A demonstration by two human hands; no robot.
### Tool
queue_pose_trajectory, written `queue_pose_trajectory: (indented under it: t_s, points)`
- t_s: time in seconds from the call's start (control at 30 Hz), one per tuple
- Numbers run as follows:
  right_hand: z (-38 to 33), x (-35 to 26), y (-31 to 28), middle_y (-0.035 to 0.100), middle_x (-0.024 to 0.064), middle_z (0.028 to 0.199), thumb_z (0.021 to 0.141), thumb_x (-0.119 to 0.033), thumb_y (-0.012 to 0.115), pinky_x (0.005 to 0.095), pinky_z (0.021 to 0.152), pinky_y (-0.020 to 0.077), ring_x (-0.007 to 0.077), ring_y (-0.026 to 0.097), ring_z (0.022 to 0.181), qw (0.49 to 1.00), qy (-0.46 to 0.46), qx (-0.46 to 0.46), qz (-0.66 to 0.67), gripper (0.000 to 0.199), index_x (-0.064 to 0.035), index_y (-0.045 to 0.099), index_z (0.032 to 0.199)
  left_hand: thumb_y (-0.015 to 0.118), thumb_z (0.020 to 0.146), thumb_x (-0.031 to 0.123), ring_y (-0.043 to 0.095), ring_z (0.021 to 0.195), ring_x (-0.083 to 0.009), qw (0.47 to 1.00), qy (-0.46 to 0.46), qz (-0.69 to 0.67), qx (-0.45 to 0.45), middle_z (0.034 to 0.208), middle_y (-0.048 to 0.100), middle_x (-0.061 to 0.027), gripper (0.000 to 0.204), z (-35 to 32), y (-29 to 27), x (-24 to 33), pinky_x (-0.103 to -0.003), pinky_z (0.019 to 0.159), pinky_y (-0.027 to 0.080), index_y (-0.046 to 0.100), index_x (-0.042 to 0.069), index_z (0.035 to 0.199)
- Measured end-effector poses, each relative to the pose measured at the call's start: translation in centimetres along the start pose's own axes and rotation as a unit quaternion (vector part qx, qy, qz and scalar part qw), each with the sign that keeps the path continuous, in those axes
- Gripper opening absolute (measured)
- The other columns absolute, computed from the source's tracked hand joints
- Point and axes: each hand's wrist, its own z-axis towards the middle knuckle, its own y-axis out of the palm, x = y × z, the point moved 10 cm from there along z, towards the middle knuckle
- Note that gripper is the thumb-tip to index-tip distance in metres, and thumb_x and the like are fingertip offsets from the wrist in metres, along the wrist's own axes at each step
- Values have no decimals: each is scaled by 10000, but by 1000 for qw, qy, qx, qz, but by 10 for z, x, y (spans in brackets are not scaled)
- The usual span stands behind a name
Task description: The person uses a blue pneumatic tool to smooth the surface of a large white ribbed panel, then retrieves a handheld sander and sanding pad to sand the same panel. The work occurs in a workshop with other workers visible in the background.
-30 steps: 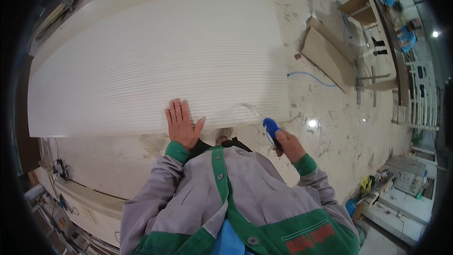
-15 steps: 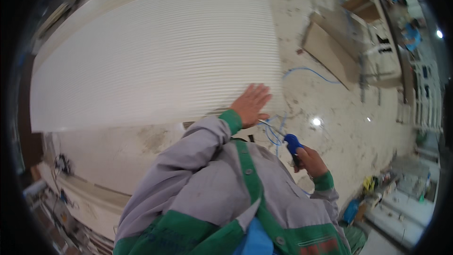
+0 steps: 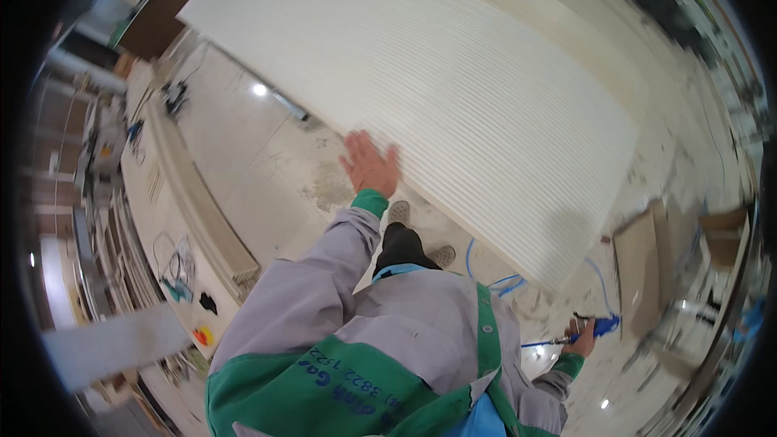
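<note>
A large white ribbed panel [image 3: 453, 89] lies flat on the floor, stretching from the upper left to the right. My left hand [image 3: 371, 165] is stretched out with fingers spread, resting at the panel's near edge. My right hand [image 3: 583, 338] hangs low at the right and grips a blue air gun [image 3: 603, 326]. A thin blue hose [image 3: 494, 279] curls from it across the floor by my feet. My grey and green sleeves fill the lower middle of the view.
A long pale board [image 3: 194, 210] lies on the floor at the left, with cables and small tools [image 3: 176, 275] beside it. Brown boards [image 3: 639, 263] lean at the right. The marble floor [image 3: 275, 162] is dusty and stained.
The view has swung round, so the panel now runs diagonally. My left hand has slid along the panel's edge. My right hand with the air gun has dropped lower and further right.
</note>
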Motion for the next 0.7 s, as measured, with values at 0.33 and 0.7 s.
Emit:
queue_pose_trajectory:
  t_s: [0.33,0.7]
  points:
    - [49,29,159,567,114,1430,949,-685,591,460,1028,491,313,567,1255,969,20,-245,25,775,-142,496,1495,764,848,544,416,1453,-395,965,-51,-209,-149,1540,453,-279,1028,25,90,-116,-415,1214,350,303,-27,1568]
    - [7,28,199,456,117,1574,993,-634,522,521,1114,449,354,503,1376,960,33,-277,-35,798,-123,362,1585,533,1038,321,675,1112,-300,554,-190,-805,95,1321,659,-167,493,151,182,-187,-401,928,566,536,16,1424]
